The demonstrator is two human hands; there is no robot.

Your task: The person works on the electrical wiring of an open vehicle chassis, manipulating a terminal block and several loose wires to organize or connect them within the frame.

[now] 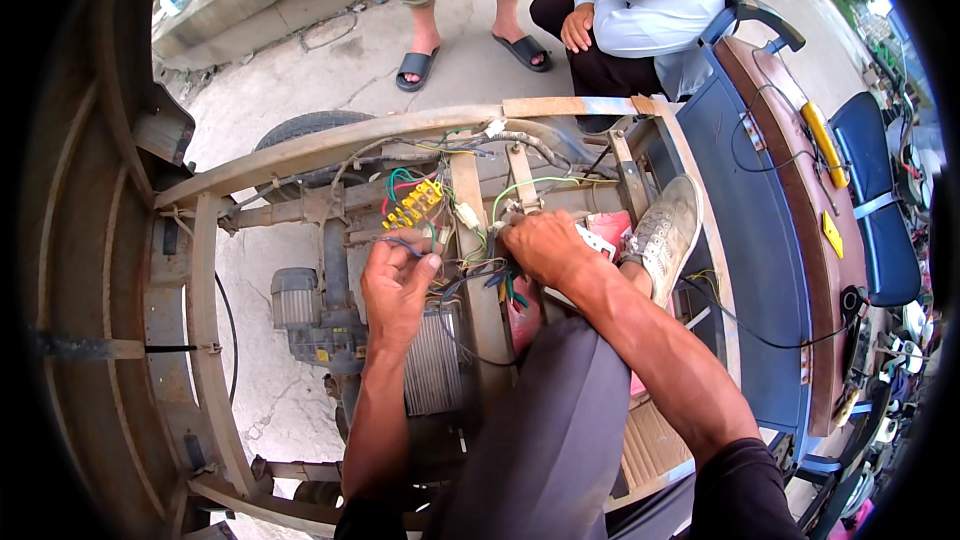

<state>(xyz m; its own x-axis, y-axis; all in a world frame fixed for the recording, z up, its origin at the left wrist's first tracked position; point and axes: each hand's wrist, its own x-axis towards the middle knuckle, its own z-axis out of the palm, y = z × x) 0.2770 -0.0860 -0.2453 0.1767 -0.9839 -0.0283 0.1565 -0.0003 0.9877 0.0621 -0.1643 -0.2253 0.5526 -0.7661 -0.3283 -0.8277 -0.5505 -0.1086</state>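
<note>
My left hand (393, 290) pinches a thin dark blue wire (402, 243) between thumb and fingers, palm turned up. My right hand (550, 252) is closed over the wiring on the frame's middle bar; what its curled fingers grip is hidden. Just beyond my left hand is a cluster of yellow terminals (415, 204) with red and green wires. A white plug connector (467, 217) lies between the hands. A yellow-green wire (510, 187) arches up beside my right hand. Loose dark wires (470, 278) tangle below both hands.
A rusty metal vehicle frame (330, 148) surrounds the work. Inside it are a finned metal box (433, 365), a grey motor (297, 298) and my shoe (668, 240). A brown-and-blue seat (765, 240) at right carries a yellow-handled tool (825, 145). Two people are at the far side.
</note>
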